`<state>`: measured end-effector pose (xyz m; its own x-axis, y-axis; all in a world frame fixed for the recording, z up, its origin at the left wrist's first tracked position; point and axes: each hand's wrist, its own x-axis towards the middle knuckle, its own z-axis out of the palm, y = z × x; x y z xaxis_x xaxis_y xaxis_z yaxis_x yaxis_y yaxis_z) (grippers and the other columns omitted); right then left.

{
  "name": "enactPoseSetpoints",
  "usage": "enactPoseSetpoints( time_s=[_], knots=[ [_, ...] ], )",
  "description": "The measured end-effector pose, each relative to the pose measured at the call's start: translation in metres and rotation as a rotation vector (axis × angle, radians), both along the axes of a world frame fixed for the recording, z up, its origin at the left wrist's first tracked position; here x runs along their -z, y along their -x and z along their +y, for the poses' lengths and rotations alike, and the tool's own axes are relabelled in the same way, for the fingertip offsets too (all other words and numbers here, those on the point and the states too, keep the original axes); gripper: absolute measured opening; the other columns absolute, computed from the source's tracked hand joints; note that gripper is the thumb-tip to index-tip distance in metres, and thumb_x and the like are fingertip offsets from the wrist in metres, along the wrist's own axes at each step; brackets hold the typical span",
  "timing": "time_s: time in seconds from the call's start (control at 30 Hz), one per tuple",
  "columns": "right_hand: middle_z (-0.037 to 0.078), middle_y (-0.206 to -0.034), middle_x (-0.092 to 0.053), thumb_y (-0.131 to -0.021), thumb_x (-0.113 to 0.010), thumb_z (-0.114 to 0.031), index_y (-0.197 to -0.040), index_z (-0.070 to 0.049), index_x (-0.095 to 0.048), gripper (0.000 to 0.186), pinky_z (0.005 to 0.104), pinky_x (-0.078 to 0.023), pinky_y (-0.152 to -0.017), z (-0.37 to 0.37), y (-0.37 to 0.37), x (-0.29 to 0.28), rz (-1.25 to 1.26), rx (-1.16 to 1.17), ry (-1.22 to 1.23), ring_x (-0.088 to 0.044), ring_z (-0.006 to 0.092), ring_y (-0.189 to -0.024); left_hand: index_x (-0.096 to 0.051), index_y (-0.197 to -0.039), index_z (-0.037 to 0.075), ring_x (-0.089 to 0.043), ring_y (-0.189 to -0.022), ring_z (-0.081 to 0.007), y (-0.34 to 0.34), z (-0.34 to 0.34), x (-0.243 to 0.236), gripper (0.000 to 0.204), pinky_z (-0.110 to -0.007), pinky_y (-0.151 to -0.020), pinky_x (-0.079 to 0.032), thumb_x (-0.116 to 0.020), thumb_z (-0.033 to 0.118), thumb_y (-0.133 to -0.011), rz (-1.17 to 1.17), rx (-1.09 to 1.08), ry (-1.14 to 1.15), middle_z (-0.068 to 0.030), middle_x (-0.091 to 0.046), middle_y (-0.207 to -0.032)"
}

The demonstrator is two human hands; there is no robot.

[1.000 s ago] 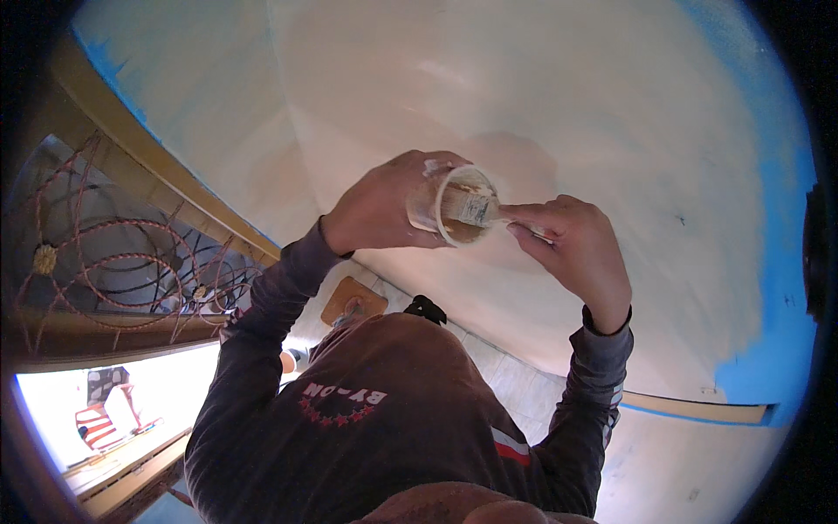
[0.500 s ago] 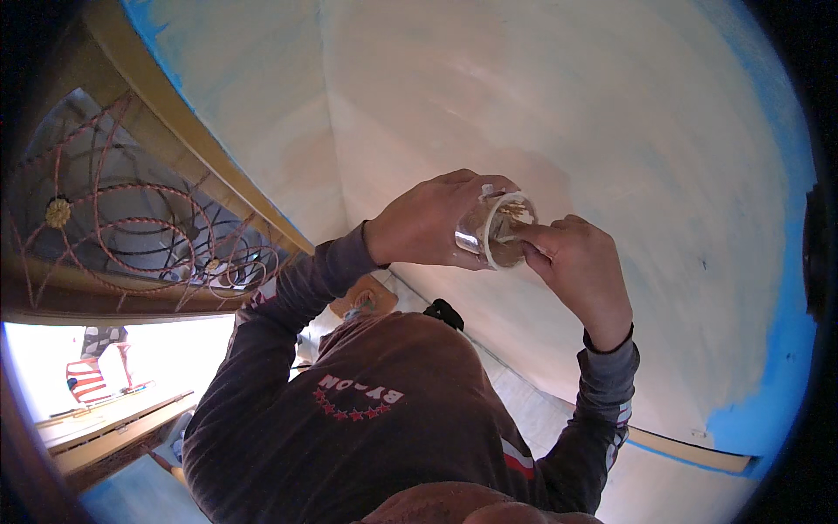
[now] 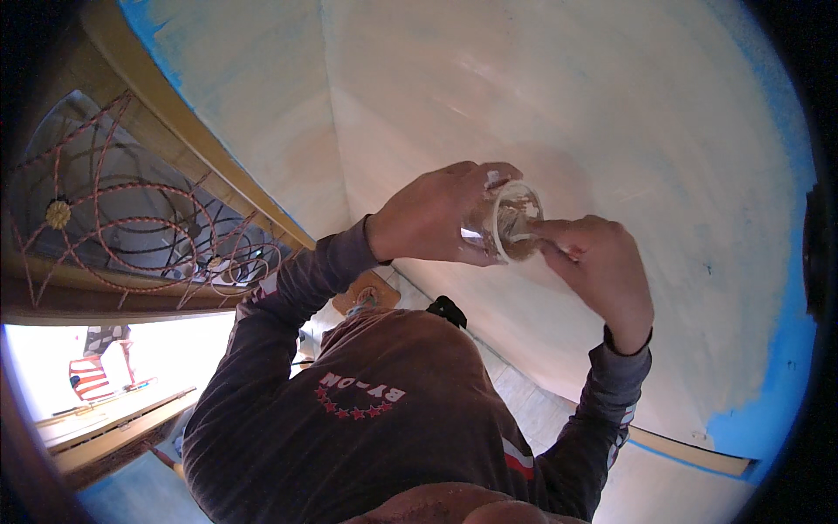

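My left hand (image 3: 432, 214) is wrapped round a clear cup (image 3: 478, 229), tilted so that its mouth faces right. White smears coat the cup's rim and inside, and a whitish spot shows on a left finger. At the mouth, my right hand (image 3: 602, 258) is closed in a pinch with its fingertips at the rim. Whatever those fingers hold, if anything, is too small and hidden to name.
Beyond my hands rises a pale, smeared wall (image 3: 628, 113) with blue paint (image 3: 777, 358) along its right edge. To the left is a wooden-framed window (image 3: 157, 113) with a twisted metal grille (image 3: 100, 210). A bright opening (image 3: 192, 349) lies below it. A wooden stool (image 3: 371, 293) stands on the floor.
My right hand has shifted right, drawing its fingertips from inside the cup toward the rim. The cup, in my left hand, has moved slightly up and right.
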<state>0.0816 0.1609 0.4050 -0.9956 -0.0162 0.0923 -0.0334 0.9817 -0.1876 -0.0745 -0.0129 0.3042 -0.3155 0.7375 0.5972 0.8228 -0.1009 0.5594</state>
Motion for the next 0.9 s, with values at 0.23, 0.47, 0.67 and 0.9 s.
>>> enactPoseSetpoints(
  time_s=[0.23,0.47,0.67,0.9],
  knots=[
    [0.008,-0.088,-0.074,-0.086,-0.074,-0.012,-0.111,-0.013,-0.076,0.025,0.0304,-0.047,-0.057,0.026,-0.010,-0.068,0.197,0.106,0.238,-0.060,0.0112,-0.061,-0.049,-0.133,0.003,-0.070,-0.099,-0.0270,0.019,0.000,-0.067,0.088,-0.038,-0.084,-0.059,-0.094,0.036,-0.064,-0.036,-0.084,-0.216,-0.0169,-0.066,-0.117],
    [0.005,-0.106,-0.076,-0.090,-0.070,-0.015,-0.112,-0.011,-0.076,0.022,0.0291,-0.048,-0.061,0.057,-0.003,-0.145,0.803,-0.038,0.025,-0.057,0.0053,-0.069,-0.051,-0.130,0.001,-0.074,-0.088,-0.0242,0.037,0.030,-0.165,0.082,-0.034,-0.077,-0.061,-0.092,0.037,-0.069,0.149,-0.270,-0.388,-0.0176,-0.072,-0.108],
    [0.003,-0.101,-0.075,-0.095,-0.069,-0.020,-0.117,-0.012,-0.075,0.024,0.0283,-0.054,-0.072,0.063,0.012,-0.201,0.995,-0.102,-0.319,-0.067,0.0094,-0.083,-0.056,-0.125,-0.001,-0.073,-0.083,-0.0228,0.040,0.044,-0.188,0.080,-0.033,-0.072,-0.061,-0.092,0.041,-0.068,0.229,-0.348,-0.362,-0.0174,-0.072,-0.098],
    [0.010,-0.068,-0.068,-0.082,-0.077,-0.012,-0.100,-0.010,-0.079,0.018,0.0358,-0.050,-0.058,0.018,0.042,-0.219,1.055,0.013,-0.669,-0.061,0.0224,-0.058,-0.056,-0.125,-0.002,-0.073,-0.082,-0.0232,0.036,0.040,-0.186,0.081,-0.034,-0.072,-0.061,-0.092,0.042,-0.068,0.210,-0.328,-0.391,-0.0164,-0.072,-0.098]
  ],
)
